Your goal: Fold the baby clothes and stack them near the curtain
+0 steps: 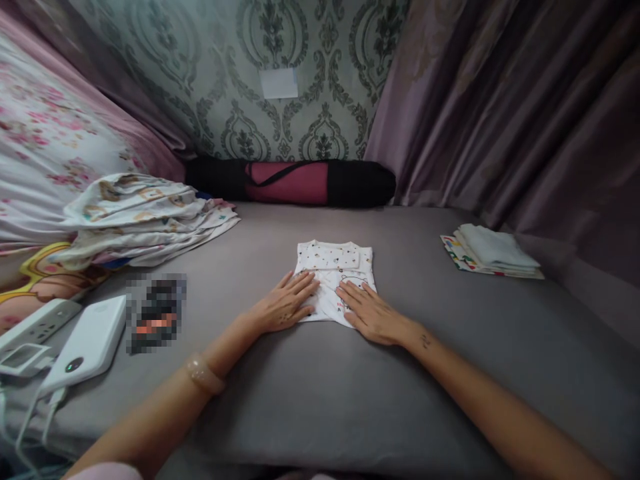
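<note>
A small white baby shirt (327, 293) with a dotted pattern and a printed animal face lies flat on the grey sheet. Its sleeves appear folded in across the upper part, below the neckline. My left hand (289, 303) rests palm down on the shirt's left side, fingers stretched out. On the lower right part lies my right hand (373, 312), also flat with the fingers extended, partly covering the printed face. Neither hand grips the cloth. The fabric beneath both palms is hidden.
Crumpled clothes (150, 213) are heaped at the left. A folded cloth stack (493, 250) lies at the right. Near the left edge sit a white power bank (90, 343) with cables and a power strip (43, 327). A black and maroon roll bag (290, 183) lies along the wall.
</note>
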A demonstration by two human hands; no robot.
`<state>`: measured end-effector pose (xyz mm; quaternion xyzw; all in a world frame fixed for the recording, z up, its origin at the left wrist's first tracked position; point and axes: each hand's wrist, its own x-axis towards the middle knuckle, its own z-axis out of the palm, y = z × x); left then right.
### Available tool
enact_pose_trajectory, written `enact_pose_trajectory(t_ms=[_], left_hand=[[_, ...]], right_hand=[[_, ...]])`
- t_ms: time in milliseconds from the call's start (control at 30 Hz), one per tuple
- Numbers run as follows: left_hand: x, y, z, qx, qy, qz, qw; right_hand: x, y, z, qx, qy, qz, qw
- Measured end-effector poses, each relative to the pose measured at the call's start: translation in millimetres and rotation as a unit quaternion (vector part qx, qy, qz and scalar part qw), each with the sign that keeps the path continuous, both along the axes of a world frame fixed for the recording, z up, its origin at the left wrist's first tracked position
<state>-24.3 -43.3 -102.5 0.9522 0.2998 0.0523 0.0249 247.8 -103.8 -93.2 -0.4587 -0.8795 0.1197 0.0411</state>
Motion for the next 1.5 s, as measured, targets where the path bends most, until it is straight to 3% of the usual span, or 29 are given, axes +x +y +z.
enact_pose_trajectory(t_ms=[400,667,800,1100,1300,1500], left_hand=[[-33.1,-34.4,26.1,-0.044,-0.069,-0.031,0.996],[-46.8,-35.1,23.0,-0.08,-0.063,-0.038,0.994],[-52.0,-37.6,19.9,-0.085,-0.063,-0.039,0.994],[-57.1,-37.0,15.1,-0.117,-0.071,-0.035,0.99],[-51.0,-34.2,18.2,-0.081,-0.075,0.013,0.994],[-50.0,-35.4,18.4,-0.091,-0.066,0.005,0.994]], right_hand=[[-0.4,-59.9,16.4,-0.023,0.017,0.025,0.999],[15.7,-80.1,22.5,-0.029,0.045,0.009,0.999],[31.2,-80.5,20.1,0.0,0.064,0.004,0.998],[73.3,-60.0,-4.6,0.065,0.067,-0.061,0.994],[68.5,-47.8,-6.2,0.061,0.082,-0.06,0.993],[61.7,-47.8,-5.0,0.091,0.126,-0.051,0.987]])
